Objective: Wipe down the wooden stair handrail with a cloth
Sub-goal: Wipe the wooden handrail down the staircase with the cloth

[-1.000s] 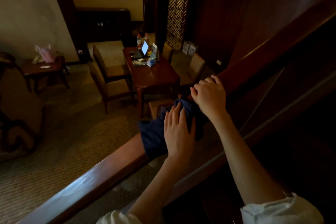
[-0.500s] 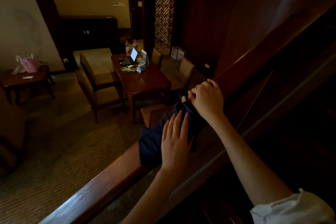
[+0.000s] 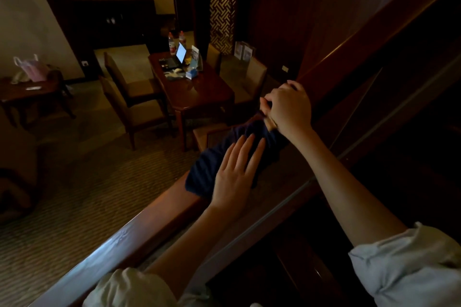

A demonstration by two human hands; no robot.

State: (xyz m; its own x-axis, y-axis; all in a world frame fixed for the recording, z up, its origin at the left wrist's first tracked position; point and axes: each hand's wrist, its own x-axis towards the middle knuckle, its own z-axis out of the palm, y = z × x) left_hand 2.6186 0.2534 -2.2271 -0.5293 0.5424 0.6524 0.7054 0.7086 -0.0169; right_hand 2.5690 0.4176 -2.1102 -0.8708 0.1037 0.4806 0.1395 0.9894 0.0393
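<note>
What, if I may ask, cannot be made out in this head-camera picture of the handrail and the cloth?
1. Head view: the handrail surface under the dark blue cloth is covered by it and by the left hand.
2. Head view: the cloth's upper end is hidden behind the right hand, which pinches it.
3. Head view: the laptop screen is too small to read.
4. Head view: the stair side at lower right is lost in darkness.
</note>
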